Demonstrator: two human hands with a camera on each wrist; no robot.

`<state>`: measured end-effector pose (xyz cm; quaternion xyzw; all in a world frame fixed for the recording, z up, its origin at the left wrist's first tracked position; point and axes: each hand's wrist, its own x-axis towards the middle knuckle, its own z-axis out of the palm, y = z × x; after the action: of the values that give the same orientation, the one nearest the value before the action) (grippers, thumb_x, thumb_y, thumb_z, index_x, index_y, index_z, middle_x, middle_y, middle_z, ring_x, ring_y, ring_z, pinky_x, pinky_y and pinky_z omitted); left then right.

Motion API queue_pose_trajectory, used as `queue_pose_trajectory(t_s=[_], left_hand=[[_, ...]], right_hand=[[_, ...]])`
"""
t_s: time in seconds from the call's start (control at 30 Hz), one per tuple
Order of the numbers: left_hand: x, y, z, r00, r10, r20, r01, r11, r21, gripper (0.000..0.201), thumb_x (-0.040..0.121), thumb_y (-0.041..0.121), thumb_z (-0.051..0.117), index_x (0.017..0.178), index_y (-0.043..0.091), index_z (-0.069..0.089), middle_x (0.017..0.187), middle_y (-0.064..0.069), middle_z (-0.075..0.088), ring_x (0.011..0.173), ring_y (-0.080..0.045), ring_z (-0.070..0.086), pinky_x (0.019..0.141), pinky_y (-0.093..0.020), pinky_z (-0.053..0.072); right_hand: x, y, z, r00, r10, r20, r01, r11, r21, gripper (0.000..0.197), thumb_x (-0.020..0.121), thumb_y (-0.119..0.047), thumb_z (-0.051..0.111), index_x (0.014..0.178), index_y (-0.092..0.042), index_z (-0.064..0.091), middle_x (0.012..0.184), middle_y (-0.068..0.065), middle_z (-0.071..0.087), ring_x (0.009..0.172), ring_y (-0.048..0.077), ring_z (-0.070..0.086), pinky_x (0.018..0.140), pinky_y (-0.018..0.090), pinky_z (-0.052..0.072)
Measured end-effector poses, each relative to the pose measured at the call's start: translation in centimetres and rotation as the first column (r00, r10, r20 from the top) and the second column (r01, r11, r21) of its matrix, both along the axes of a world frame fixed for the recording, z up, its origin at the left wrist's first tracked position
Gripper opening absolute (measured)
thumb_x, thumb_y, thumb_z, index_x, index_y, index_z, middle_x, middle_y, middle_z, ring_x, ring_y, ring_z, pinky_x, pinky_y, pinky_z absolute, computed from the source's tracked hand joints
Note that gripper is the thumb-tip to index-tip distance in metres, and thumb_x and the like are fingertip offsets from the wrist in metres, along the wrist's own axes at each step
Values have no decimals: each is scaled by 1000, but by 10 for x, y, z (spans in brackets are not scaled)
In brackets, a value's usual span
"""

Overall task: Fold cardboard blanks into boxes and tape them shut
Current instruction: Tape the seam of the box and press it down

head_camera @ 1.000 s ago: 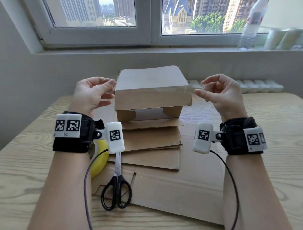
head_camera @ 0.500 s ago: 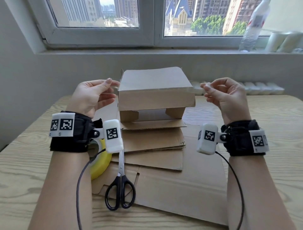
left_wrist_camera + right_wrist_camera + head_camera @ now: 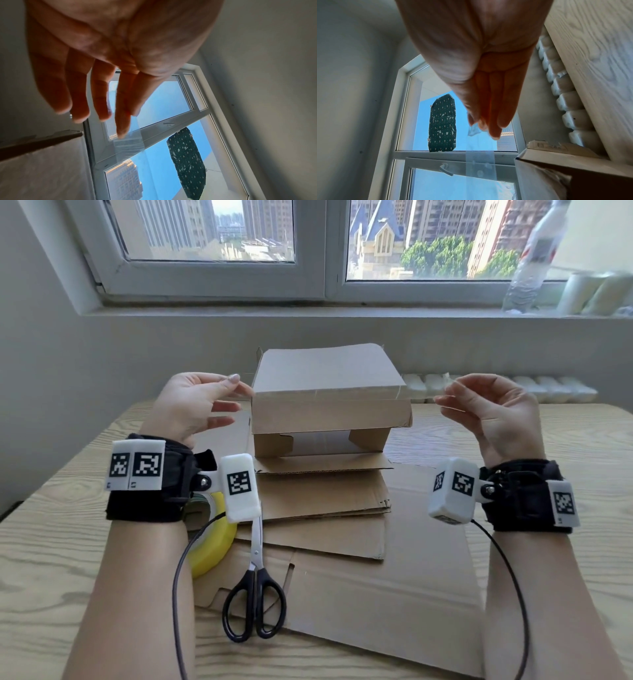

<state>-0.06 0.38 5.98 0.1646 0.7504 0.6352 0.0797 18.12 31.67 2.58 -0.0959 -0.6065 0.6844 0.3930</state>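
Observation:
A folded brown cardboard box stands on a stack of flat blanks. A strip of clear tape runs along the box's top front edge and sticks out past both sides. My left hand pinches the left end of the tape between thumb and forefinger, right beside the box's left corner. My right hand pinches the right end of the tape a short way out from the box's right corner. Both hands are held up off the table.
Black-handled scissors and a yellow tape roll lie near my left wrist on a large flat cardboard sheet. The wooden table stands against the wall. A plastic bottle and pale rolls stand on the windowsill.
My right hand has moved right, away from the box's corner, with the tape end in it. My left hand has stayed at the left corner.

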Motion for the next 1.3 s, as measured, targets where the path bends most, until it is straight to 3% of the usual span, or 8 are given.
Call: queue_pose_trajectory(t_s=[0.27, 0.6, 0.77, 0.9, 1.03, 1.17, 1.3], left_hand=[[3, -2, 1, 997, 70, -28, -69, 997, 47, 27, 96, 26, 60, 73, 17, 72, 84, 6, 74, 82, -15, 64, 80, -33, 55], [6, 14, -3, 970, 200, -141, -190, 978, 81, 27, 98, 27, 59, 76, 19, 72, 93, 1, 75, 83, -15, 67, 72, -31, 56], [11, 18, -3, 961, 235, -145, -219, 968, 122, 28, 100, 25, 55, 76, 17, 70, 86, 4, 73, 77, -16, 69, 68, -29, 56], [13, 17, 1, 979, 192, -71, -181, 974, 137, 30, 100, 23, 54, 74, 16, 68, 82, 3, 72, 75, -16, 69, 71, -31, 57], [15, 17, 3, 984, 165, -61, -156, 979, 130, 29, 100, 24, 55, 77, 17, 70, 86, 1, 73, 79, -18, 70, 71, -30, 57], [17, 19, 4, 985, 156, -74, -148, 983, 112, 29, 99, 25, 55, 76, 17, 71, 83, 2, 73, 76, -18, 69, 71, -30, 56], [14, 16, 4, 990, 125, -64, -120, 990, 72, 30, 99, 26, 55, 76, 17, 72, 83, 2, 73, 78, -19, 69, 74, -32, 55]], right_hand=[[-13, -10, -2, 993, -117, -28, 117, 993, -16, 4, 92, -10, 66, 89, -10, 68, 82, 7, 74, 76, 25, 73, 66, 27, 59], [-30, -19, -11, 953, -300, -42, 293, 949, -118, 9, 100, -11, 56, 93, -10, 60, 85, 7, 72, 68, 21, 73, 59, 29, 58], [-33, -25, -8, 965, -240, -109, 201, 937, -286, 7, 101, -10, 52, 98, -6, 57, 87, 8, 73, 69, 21, 72, 61, 28, 58], [-30, -29, -3, 962, -188, -197, 82, 891, -446, 11, 97, -7, 56, 104, -1, 61, 89, 15, 73, 72, 25, 70, 62, 31, 58], [-28, -30, -1, 967, -154, -202, 44, 884, -465, 25, 87, -25, 74, 100, -7, 63, 87, 6, 70, 74, 18, 67, 64, 30, 57], [-31, -31, -1, 967, -190, -172, 87, 875, -476, 34, 78, -3, 79, 96, -14, 52, 95, 9, 68, 70, 16, 65, 62, 28, 55], [-29, -29, -4, 943, -308, -128, 229, 877, -422, 20, 86, -21, 77, 84, -15, 58, 81, 6, 71, 62, 17, 66, 56, 28, 56]])
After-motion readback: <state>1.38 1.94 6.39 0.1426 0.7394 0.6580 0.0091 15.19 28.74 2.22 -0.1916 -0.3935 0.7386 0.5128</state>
